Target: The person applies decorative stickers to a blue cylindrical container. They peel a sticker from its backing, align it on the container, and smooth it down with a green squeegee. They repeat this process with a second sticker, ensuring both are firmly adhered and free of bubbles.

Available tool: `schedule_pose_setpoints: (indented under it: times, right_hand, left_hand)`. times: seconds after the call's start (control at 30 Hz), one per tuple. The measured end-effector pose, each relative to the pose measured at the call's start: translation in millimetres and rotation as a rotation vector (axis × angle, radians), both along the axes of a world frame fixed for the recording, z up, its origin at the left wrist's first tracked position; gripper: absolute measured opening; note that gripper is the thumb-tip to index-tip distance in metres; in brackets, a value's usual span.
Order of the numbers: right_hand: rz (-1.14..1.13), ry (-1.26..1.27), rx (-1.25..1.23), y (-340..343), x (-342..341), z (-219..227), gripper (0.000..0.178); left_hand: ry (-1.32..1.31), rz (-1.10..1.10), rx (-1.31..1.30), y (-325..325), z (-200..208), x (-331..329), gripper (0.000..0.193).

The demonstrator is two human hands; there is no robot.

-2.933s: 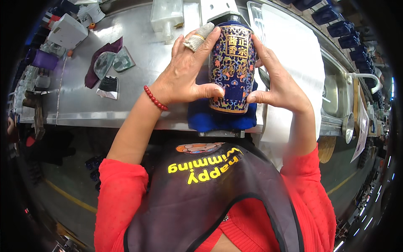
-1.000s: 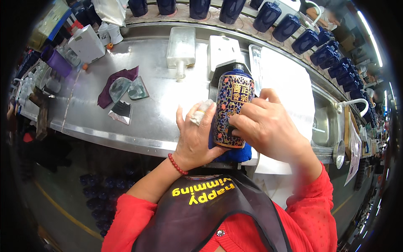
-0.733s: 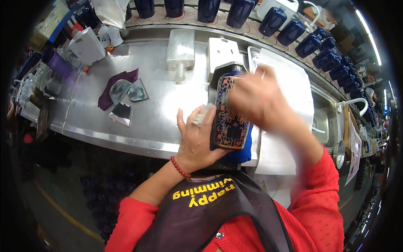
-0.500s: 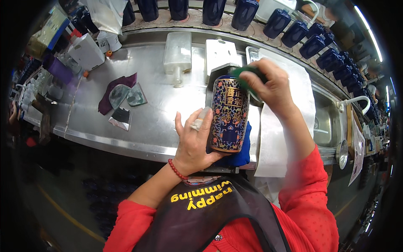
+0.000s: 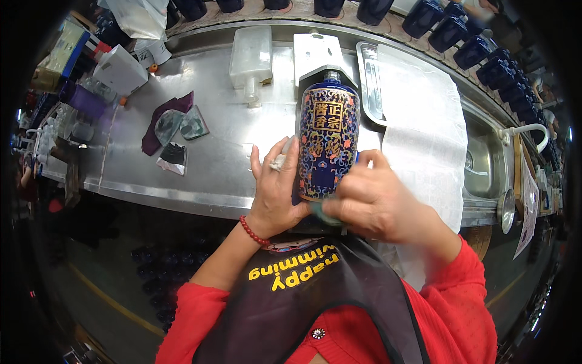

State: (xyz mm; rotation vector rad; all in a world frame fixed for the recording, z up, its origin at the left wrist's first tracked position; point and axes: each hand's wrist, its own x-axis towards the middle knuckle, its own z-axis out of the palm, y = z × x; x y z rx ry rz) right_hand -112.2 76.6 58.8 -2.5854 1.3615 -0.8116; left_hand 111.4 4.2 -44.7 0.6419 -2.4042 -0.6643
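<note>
A dark blue bottle (image 5: 324, 167) with a gold, floral-patterned front and an uncapped threaded neck lies on its back, neck away from me. My left hand (image 5: 271, 191) steadies its left side near the base, thumb at the bottom corner and other fingers stretched along or away from it. A pale finger cover and a white wrap show on those fingers. At the lower right of the bottle, my right hand (image 5: 379, 203), smeared by motion, is closed on a flat green piece (image 5: 325, 213) against the bottom edge. My right fingers partly hide that piece.
On the metal worktop (image 5: 221, 164), a frosted rectangular bottle (image 5: 251, 57) and a white box (image 5: 317, 51) stand beyond. Purple cloth (image 5: 156, 124) lies left with greenish flat pieces (image 5: 193, 123). White sheeting (image 5: 421, 115) covers the right, beside a sink (image 5: 491, 161). Blue bottles (image 5: 451, 33) line the back.
My right hand has swept the green piece from the bottle's shoulder down to its base, uncovering the neck. My left hand stays at the bottle's side. The view has shifted slightly.
</note>
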Motion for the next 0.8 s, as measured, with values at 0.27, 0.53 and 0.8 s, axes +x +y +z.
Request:
schedule_pose_setpoints:
  times: [0.27, 0.53, 0.8]
  right_hand:
    - [-0.332, 0.063, -0.326, -16, -23, -24, 0.016]
    - [-0.49, -0.569, 0.173, -39, -26, 5, 0.017]
    - [-0.023, -0.35, 0.084, -4, -7, -14, 0.014]
  left_hand:
    - [-0.06, 0.012, -0.001, 5, 16, 2, 0.116]
    - [-0.106, 0.077, -0.102, 11, 27, -5, 0.108]
    - [-0.075, 0.014, -0.042, 6, 12, -1, 0.112]
